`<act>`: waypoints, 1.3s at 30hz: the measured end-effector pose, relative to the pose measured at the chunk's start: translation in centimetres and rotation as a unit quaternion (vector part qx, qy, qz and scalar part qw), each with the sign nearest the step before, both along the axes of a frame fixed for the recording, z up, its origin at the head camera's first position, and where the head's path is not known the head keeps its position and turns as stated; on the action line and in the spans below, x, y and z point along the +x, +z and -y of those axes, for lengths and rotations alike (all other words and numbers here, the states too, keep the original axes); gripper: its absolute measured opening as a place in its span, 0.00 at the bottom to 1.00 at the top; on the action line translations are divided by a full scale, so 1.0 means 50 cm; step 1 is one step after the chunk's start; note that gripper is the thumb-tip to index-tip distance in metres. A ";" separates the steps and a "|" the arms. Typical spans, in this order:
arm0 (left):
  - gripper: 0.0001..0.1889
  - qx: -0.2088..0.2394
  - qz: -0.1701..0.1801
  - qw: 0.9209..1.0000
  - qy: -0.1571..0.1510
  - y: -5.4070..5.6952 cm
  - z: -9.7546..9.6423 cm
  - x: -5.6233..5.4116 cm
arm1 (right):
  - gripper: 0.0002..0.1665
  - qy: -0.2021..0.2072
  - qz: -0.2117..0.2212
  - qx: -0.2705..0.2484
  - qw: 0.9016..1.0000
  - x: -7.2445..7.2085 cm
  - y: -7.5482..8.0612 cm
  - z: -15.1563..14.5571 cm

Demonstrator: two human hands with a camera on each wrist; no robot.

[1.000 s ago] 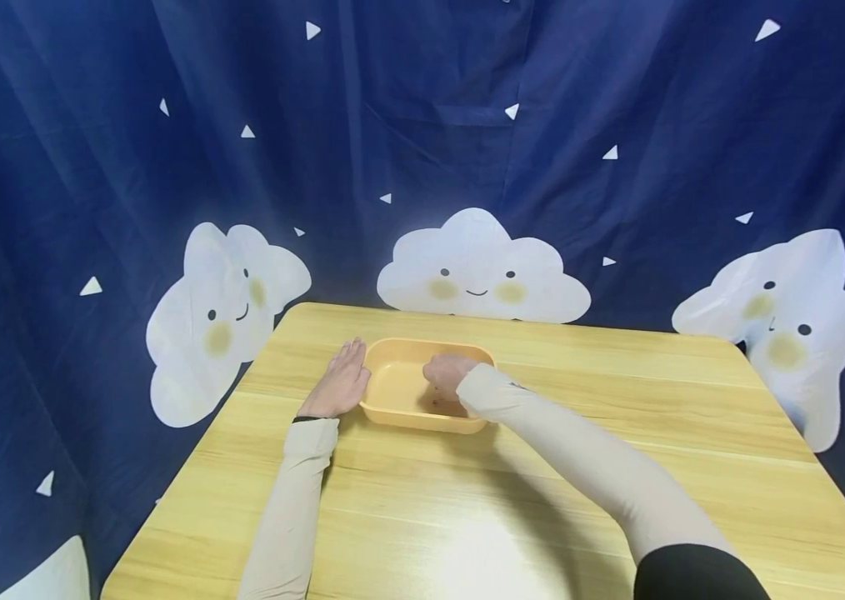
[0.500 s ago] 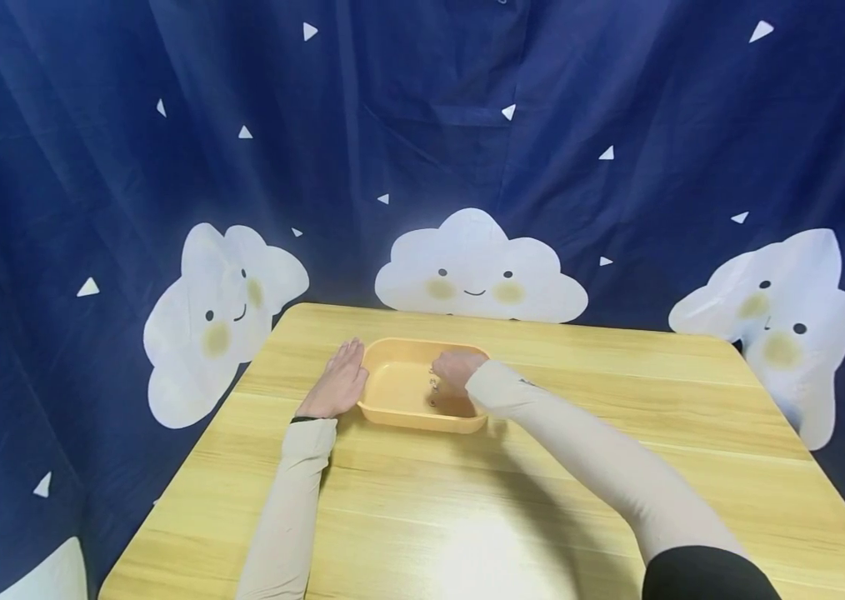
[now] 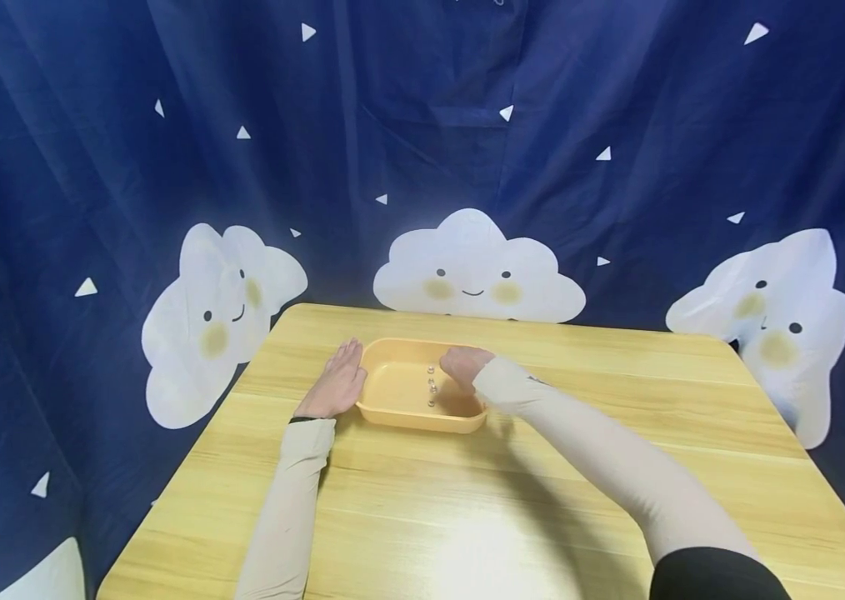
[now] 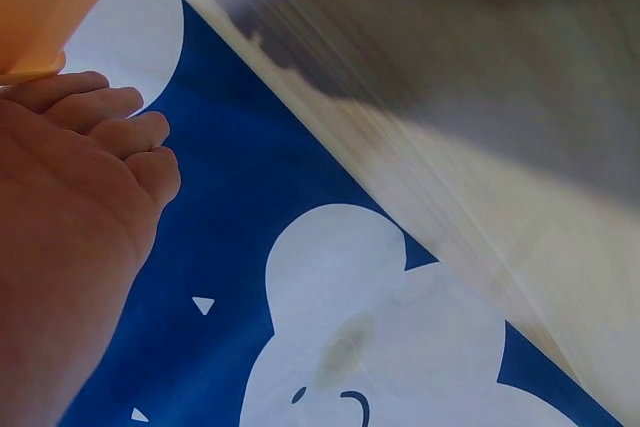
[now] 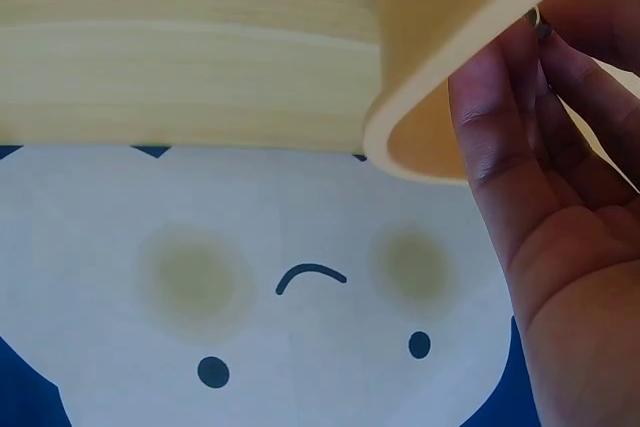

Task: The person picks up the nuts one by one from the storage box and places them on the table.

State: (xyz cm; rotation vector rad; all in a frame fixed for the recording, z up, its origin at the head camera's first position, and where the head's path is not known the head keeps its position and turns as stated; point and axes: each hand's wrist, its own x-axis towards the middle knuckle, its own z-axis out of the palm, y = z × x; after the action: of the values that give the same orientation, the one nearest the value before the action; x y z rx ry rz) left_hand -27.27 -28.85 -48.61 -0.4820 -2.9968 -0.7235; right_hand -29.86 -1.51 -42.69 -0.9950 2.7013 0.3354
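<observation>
A shallow yellow-orange plastic tub [image 3: 392, 383] stands on the table. Inside it, several small shiny balls [image 3: 431, 403] lie in a rough row near the middle. My left hand [image 3: 334, 382] rests against the tub's left side with its fingers extended. In the left wrist view, those straight fingers [image 4: 125, 107] lie just below the tub's orange wall. My right hand [image 3: 465, 367] is over the right part of the tub. The right wrist view shows its thumb and fingers pinching a small shiny ball [image 5: 541, 23], mostly covered by the fingertips.
The light wooden table [image 3: 407, 492] extends around the tub on all sides. Behind it hangs a dark blue curtain [image 3: 422, 108] printed with white clouds. The tub's curved rim [image 5: 470, 47] runs close beside the right fingers.
My right hand has drawn back to the right inside the tub, bringing the row of small shiny balls into sight. My left hand has stayed against the tub's left side.
</observation>
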 end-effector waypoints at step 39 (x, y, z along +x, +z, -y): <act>0.32 0.006 0.006 1.000 0.000 0.001 0.002 0.004 | 0.14 -0.061 0.010 -0.011 0.998 -0.001 0.062 -0.091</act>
State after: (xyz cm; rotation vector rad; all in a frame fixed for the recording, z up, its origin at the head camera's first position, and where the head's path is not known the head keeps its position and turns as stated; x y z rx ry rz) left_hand -27.09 -28.97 -48.56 -0.4787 -3.0012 -0.7478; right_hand -29.92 3.02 -39.61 -0.8309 2.7375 0.2715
